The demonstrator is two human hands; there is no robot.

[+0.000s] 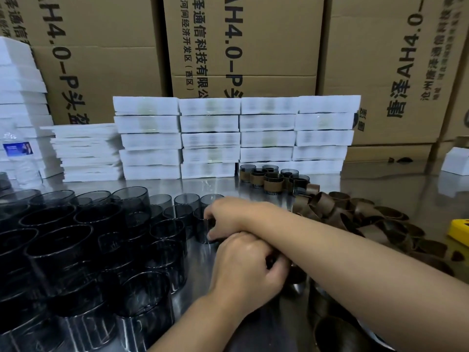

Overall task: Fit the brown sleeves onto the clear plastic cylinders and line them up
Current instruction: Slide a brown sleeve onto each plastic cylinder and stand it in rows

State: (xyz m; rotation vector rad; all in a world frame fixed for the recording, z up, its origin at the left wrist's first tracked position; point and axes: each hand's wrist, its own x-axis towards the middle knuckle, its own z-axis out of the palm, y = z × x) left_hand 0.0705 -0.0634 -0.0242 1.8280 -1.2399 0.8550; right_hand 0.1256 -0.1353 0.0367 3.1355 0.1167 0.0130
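The right hand (228, 217) reaches across the left hand (248, 268) and grips a smoky clear plastic cylinder (204, 231) at the edge of the crowd of bare cylinders (88, 237) on the shiny metal surface (203, 262). The left hand curls round a dark round piece (295, 274), mostly hidden under the right forearm. Loose brown band sleeves (355, 212) lie heaped to the right; a few sleeved cylinders (272, 180) stand behind.

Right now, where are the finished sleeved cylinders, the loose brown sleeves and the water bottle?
sleeved cylinders (273, 185): head view, on the brown band of the front one.
loose brown sleeves (365, 212): head view, on a sleeve mid-pile.
water bottle (17, 149): head view, on its blue label.
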